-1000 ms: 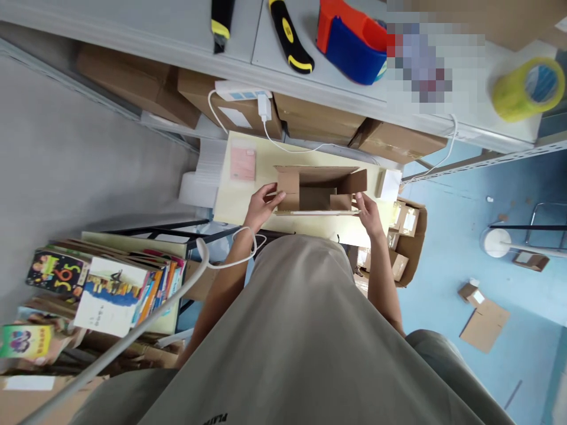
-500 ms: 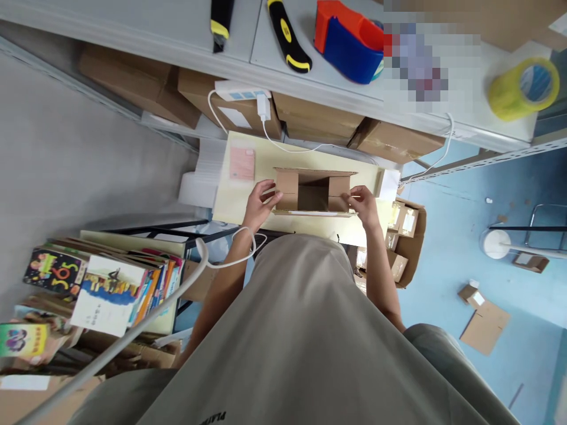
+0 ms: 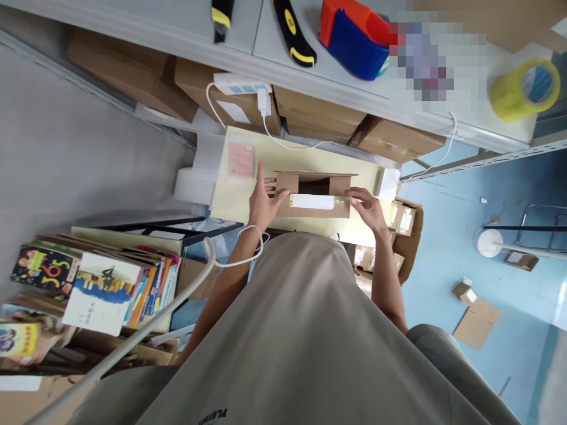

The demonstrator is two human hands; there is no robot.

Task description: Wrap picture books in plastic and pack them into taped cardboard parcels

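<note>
A small brown cardboard box (image 3: 341, 208) stands on the pale yellow table (image 3: 354, 159) in front of me. Its near flap, with a white label (image 3: 312, 202), is folded over part of the opening, while the dark inside shows behind it. My left hand (image 3: 264, 203) is at the box's left end, fingers spread and thumb tip against the flap's corner. At the other end my right hand (image 3: 367, 206) pinches the flap's right edge between thumb and fingers. A pink flat item (image 3: 241, 159) lies left of the box, beyond my left hand.
Above the table runs a grey shelf with a cutter (image 3: 295, 32), a blue-and-red tape dispenser (image 3: 357, 41) and a yellow tape roll (image 3: 525, 88). A power strip (image 3: 241, 84) hangs below it. Books (image 3: 106, 292) crowd the left; a carton of small boxes (image 3: 411, 248) stands right.
The box's near flap has swung inward over the opening, bringing its white label into view. My left hand's fingers have spread wider, and my right hand has shifted slightly right.
</note>
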